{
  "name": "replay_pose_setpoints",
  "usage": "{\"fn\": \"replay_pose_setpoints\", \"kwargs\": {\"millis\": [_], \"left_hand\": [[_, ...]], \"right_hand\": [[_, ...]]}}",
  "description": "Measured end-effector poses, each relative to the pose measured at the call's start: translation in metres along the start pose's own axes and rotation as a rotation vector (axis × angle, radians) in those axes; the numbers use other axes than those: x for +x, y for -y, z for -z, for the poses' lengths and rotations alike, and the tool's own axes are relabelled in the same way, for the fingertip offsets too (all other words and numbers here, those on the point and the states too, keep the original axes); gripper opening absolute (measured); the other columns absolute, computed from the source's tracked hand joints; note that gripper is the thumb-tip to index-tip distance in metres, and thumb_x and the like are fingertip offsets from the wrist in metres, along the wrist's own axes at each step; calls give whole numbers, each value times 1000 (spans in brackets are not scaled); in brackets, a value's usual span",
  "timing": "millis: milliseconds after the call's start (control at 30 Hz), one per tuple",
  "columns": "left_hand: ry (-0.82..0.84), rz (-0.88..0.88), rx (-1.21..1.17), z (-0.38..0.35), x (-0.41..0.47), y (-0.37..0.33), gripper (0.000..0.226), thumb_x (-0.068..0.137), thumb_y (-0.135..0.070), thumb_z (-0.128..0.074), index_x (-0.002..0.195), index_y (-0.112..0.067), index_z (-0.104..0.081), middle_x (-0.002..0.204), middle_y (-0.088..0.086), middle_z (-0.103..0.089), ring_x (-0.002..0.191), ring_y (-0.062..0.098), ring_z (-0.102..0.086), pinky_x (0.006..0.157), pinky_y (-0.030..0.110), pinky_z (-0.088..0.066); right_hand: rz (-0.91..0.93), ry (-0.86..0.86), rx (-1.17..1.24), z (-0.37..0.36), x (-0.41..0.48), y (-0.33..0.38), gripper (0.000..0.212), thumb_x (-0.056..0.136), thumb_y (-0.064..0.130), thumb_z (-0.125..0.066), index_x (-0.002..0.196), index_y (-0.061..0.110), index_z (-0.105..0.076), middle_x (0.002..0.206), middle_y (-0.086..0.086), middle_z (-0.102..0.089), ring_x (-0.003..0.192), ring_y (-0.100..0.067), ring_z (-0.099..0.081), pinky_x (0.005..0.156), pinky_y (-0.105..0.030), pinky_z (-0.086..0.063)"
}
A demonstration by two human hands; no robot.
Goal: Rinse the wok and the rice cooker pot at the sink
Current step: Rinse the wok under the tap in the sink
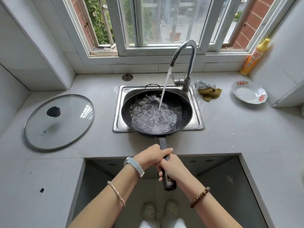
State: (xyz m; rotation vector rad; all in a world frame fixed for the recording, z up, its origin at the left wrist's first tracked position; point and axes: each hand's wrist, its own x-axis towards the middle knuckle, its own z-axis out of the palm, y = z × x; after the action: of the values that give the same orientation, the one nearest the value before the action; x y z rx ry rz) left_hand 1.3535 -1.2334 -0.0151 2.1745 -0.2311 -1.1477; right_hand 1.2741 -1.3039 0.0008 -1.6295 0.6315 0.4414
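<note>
Wok (182, 111) handle (163, 144) held two-handed. Left hand (150, 157) wraps the handle nearer the pan, fingers curled over the top. Right hand (171, 168) grips just behind it, touching the left, fingers curled under. The handle's end sticks out past the right hand. Watch (135, 167) and thin bracelet (116, 193) on left wrist, bead bracelet (199, 197) on right.

Wok sits over the sink (118, 112) and fills most of the basin, handle pointing out over the sink's front edge toward the person. Black inside, with water pooled and churning. Small loop handle (152, 85) at the wok's far side, by the sink's back rim.

Tap (189, 53) stands at the sink's back right corner and is running; stream (164, 89) lands in the wok right of centre.

Glass lid (59, 127) lies flat on the counter (238, 137) left of the sink, knob up. Just right of the sink, by the tap base: mesh scrubber (204, 84) and olive cloth (210, 94), touching. Further right, a white plate (245, 94). Yellow bottle (254, 58) upright at the far right behind the plate, by the window (164, 22) behind the sink. Small round metal cap (127, 77) on the counter behind the sink's back left corner.
</note>
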Motion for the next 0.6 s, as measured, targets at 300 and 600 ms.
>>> {"fn": "replay_pose_setpoints", "kwargs": {"millis": [300,600], "left_hand": [[13,14,-29,1,4,-2,45,93,-49,-54,71,-10,-49,60,3,-56,46,15,-51,50,23,-41],[272,136,-780,-20,23,8,31,89,-26,-60,80,-1,-76,91,10,-75,66,23,-60,59,29,-44]], "right_hand": [[-28,14,104,4,2,2,17,91,4,-43,80,4,-57,56,-8,-49,39,-14,-49,41,-25,-48],[-71,-48,337,4,5,-11,12,85,-3,-42,83,7,-48,52,-5,-44,36,-13,-42,37,-21,-38]]}}
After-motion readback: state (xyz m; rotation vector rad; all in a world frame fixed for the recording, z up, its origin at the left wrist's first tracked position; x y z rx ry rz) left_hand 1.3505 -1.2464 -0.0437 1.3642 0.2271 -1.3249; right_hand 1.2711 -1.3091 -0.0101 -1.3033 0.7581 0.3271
